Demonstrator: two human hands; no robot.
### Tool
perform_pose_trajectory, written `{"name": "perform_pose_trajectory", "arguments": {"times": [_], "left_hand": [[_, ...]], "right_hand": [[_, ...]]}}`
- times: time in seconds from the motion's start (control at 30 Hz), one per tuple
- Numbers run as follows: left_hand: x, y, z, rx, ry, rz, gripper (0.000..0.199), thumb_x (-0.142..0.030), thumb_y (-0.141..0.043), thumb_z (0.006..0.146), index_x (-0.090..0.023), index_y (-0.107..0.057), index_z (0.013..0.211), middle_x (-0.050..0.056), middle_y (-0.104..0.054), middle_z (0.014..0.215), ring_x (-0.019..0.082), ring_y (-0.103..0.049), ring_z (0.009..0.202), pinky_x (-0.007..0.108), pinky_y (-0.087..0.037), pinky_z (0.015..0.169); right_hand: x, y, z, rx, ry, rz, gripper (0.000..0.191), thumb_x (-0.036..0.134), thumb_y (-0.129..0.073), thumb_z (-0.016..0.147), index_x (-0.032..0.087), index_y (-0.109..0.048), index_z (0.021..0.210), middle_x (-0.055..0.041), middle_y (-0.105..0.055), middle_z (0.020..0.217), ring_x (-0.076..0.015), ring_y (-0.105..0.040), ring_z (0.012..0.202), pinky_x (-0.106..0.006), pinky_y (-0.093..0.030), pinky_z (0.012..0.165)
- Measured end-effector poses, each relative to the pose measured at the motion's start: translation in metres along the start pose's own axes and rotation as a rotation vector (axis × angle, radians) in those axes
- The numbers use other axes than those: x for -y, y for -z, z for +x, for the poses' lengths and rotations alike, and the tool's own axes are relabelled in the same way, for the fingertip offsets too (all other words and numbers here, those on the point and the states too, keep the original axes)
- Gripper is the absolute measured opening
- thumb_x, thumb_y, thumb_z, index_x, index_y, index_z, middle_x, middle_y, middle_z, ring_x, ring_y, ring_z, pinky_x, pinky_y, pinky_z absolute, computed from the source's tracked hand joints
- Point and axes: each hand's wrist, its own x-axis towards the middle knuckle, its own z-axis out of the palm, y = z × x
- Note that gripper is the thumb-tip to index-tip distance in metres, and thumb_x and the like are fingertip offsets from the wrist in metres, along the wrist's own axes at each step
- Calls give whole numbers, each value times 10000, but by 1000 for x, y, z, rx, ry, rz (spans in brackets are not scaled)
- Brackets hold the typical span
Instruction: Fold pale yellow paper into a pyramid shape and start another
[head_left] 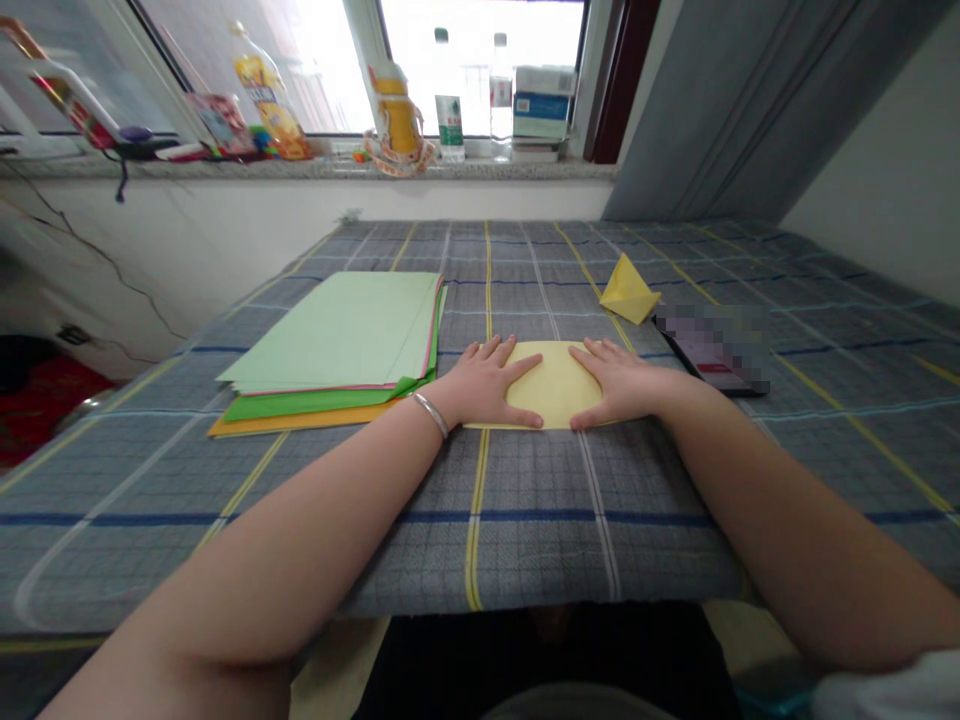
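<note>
A pale yellow sheet of paper [556, 385] lies flat in front of me, its near edge running straight between my hands. My left hand [491, 385], with a silver bangle [433, 414] at the wrist, presses on the sheet's left part, fingers spread. On its right part my right hand [611, 382] rests flat, fingers spread too. Both hands cover the sheet's sides, so its full outline is hidden. Beyond my right hand stands a folded yellow paper shape [630, 290] with a pointed top.
Left of my hands is a stack of coloured paper [341, 330], pale green on top. A phone or tablet [712, 350], partly blurred, lies at the right. The checked cloth [525, 540] covers the surface. Bottles and boxes line the windowsill [480, 170] at the back.
</note>
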Motion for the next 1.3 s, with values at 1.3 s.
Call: {"name": "perform_pose_trajectory", "arguments": {"times": [1.3], "left_hand": [[47,31,-33,278,3,-10,1072,-703,-639,697,-238,-175,1544,132,-159,1608,317,-141,1484,525,-107,1177]], "right_hand": [[-41,18,-17,129,13,105,1237,614,-784,517,218,-231,1550,-114,-150,1620,-353,-165,1465,-482,-234,1177]]}}
